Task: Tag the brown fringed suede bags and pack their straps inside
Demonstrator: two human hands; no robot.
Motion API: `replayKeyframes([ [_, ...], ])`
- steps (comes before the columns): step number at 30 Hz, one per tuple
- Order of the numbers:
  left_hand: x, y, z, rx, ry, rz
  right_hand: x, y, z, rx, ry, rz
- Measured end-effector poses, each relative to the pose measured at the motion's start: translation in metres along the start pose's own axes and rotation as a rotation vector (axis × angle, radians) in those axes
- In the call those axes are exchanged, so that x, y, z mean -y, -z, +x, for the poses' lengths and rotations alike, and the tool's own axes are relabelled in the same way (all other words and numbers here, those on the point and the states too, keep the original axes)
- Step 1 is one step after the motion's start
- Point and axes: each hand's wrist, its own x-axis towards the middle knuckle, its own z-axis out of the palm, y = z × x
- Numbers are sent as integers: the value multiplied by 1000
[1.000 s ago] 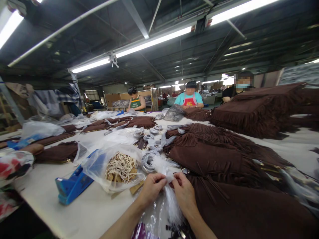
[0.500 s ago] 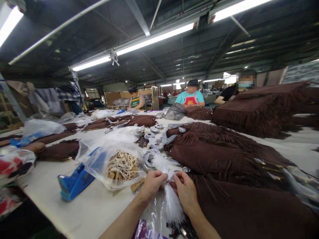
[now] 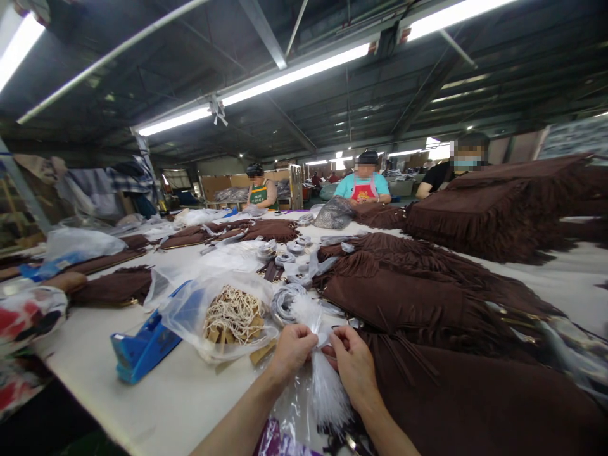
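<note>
Low in the middle, over the near side of the white table (image 3: pixel 156 411), holds a white bundle (image 3: pixel 330 396) of thin strands, squeezed small at the waist and spread wide at both ends. With the left hand (image 3: pixel 291 354), pinches the waist, thumb and finger together. With the right hand (image 3: pixel 356 364), pinches the other side, fingertips close together too. Cannot tell band from knot there; too small.

Could let the strands slide out and spill, because of a soft pinch or a loose wrap. Could also catch the thin ends on the brown fringed pile (image 3: pixel 451 392), just to the right, by pulling out too wide. Could bump the see-through bag (image 3: pixel 185 310) on the left with an arm and tip out the tags (image 3: pixel 216 334).

Under the hands, a clear plastic bag (image 3: pixel 293 402) with purple on it; contents hard to tell. Inside the see-through bag, mouth open, a big tangle of cream strings (image 3: pixel 232 310) with those flat brown tags. Just beside it, a blue tape holder (image 3: pixel 137 351). Across the table, near a co-worker (image 3: pixel 363 187), a dark speckled bag (image 3: pixel 333 213), puffed up, contents hidden.
</note>
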Motion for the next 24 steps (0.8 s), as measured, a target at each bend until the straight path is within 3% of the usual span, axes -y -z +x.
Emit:
replayKeyframes([
  [9,3,-1,3,-23,-7,14,-2,2,0,-4,104,-125],
  [17,-5,4,-6,9,-7,-29,12,1,-5,12,248,-320],
  [24,0,5,-2,52,-32,-59,9,2,-3,31,262,-357],
])
